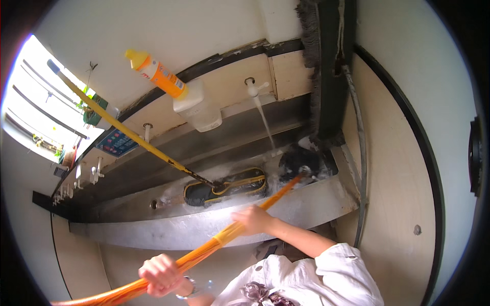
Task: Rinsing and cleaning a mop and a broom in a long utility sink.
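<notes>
I hold an orange wood-grained mop handle (199, 252) with both hands. My left hand (160, 275) is wrapped around its lower-left part, and a bracelet circles that wrist. Further along towards the sink, my right hand (252, 220) grips it just beyond a yellowish band. The handle slants down into a metal trough sink (268, 214), where its far end meets a dark, wet mop head (298, 160) among foam. Beside it in the trough lies a flat dark mop head (226, 186) with yellow edging, joined to a yellow pole (134, 137).
Water runs from a white tap (252, 88) into the trough. An orange bottle (160, 78) stands on a white wall-mounted box (197, 109). At the right hang a grey fringed mop (309, 57) and a grey hose (359, 134). More taps (95, 172) line the wall leftward.
</notes>
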`<state>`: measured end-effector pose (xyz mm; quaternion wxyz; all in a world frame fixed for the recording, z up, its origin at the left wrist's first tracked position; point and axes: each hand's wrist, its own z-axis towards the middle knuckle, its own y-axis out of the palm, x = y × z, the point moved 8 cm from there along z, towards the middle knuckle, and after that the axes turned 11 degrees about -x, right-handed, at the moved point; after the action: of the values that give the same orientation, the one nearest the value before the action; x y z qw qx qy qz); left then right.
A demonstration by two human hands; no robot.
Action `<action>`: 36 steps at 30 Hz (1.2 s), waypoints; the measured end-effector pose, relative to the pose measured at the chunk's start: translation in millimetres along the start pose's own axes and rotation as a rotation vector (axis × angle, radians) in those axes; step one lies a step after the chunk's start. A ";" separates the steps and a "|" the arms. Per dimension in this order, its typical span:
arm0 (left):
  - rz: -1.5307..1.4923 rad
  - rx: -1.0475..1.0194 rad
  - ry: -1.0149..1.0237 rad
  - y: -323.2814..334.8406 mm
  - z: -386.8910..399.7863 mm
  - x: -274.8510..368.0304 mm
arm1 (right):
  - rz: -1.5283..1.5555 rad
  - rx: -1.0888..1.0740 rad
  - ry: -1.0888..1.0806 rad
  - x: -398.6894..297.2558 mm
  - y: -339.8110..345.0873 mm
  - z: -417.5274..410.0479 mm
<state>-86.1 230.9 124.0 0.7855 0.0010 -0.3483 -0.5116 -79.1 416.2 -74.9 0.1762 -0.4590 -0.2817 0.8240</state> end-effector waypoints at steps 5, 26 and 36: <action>-0.002 -0.403 0.147 69.1 20.4 43.8 | 0.067 0.011 -0.173 -37.2 6.6 51.7; 0.047 0.276 -0.161 9.2 -16.3 -61.4 | -0.055 0.039 0.207 35.5 -32.4 -48.7; 0.049 -0.342 0.277 94.8 34.4 79.1 | -0.014 0.195 -0.202 -85.6 -38.1 41.9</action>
<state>-10.4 224.6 227.1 0.8267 -0.0705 -0.1451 -0.5390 -69.5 386.2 22.8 0.1965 -0.3525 -0.2197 0.8882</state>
